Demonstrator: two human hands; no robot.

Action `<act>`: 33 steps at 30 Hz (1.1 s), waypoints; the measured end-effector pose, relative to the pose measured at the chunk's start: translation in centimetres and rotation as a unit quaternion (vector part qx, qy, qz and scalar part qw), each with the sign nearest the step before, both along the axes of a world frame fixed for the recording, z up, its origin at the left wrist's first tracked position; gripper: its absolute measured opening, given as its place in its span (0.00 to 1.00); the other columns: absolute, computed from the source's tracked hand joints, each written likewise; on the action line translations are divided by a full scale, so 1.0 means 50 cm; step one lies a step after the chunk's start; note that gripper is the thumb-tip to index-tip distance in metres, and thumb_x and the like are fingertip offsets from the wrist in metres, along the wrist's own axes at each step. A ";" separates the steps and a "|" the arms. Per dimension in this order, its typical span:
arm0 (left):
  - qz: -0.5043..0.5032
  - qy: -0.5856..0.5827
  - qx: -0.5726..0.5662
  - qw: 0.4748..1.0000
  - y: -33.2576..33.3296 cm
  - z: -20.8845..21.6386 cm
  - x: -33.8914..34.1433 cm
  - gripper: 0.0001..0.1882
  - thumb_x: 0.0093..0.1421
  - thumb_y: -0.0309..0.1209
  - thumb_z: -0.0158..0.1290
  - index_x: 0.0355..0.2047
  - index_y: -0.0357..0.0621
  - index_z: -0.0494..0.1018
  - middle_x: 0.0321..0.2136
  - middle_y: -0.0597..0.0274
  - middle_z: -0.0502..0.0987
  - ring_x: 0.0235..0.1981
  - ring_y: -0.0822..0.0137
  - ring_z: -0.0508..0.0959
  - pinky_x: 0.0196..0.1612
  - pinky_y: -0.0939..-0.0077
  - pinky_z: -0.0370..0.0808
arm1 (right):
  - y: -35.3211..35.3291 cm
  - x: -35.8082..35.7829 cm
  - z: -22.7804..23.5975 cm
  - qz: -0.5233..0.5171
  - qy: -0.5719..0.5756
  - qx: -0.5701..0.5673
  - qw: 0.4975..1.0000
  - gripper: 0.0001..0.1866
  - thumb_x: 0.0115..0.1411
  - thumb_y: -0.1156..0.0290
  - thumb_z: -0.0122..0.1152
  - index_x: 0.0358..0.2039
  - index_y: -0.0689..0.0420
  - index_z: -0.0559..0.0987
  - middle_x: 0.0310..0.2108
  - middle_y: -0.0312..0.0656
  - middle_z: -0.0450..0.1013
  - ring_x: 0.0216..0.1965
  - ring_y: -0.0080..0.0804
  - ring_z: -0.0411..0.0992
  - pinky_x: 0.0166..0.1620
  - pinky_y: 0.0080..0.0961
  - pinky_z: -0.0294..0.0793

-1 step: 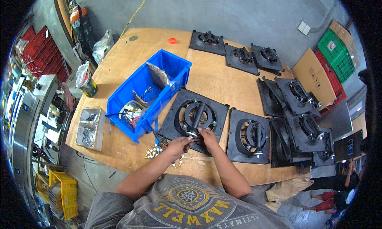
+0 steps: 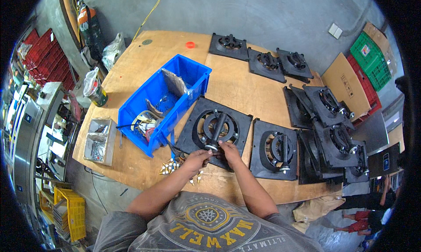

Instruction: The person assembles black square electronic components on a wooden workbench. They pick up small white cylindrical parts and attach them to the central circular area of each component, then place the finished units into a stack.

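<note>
Nearest to us, our left hand and right hand sit close together at the near edge of a square black plate lying flat on the wooden table. The fingers of both are curled around the small metal-ringed end of the black bar that crosses the plate's round opening, though we cannot tell how tightly they grip it. Just left of the left hand, a scatter of small brass-tipped screws lies on the tabletop. To the right, a second black plate of the same kind rests beside the first, their edges almost touching. Left of the held plate stands a blue bin with metal parts and cardboard inside, and beyond its left side a small clear tray of hardware sits near the table edge. Further right, a pile of overlapping black plates crowds the corner. At the far side, three more plates lie in a row, with a small red cap near them.
</note>
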State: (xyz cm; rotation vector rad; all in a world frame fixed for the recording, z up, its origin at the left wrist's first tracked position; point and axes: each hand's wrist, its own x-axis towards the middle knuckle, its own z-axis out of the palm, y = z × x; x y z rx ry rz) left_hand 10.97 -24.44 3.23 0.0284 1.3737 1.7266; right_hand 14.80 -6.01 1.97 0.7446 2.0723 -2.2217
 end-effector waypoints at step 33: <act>0.002 0.116 -0.113 0.987 0.022 0.043 0.008 0.15 0.63 0.39 0.53 0.40 0.39 0.73 0.33 0.63 0.79 0.29 0.70 0.77 0.36 0.75 0.71 | -0.001 0.016 0.031 0.039 0.013 -0.159 0.986 0.15 0.62 0.59 0.56 0.38 0.58 0.76 0.33 0.36 0.73 0.37 0.27 0.69 0.45 0.26 0.67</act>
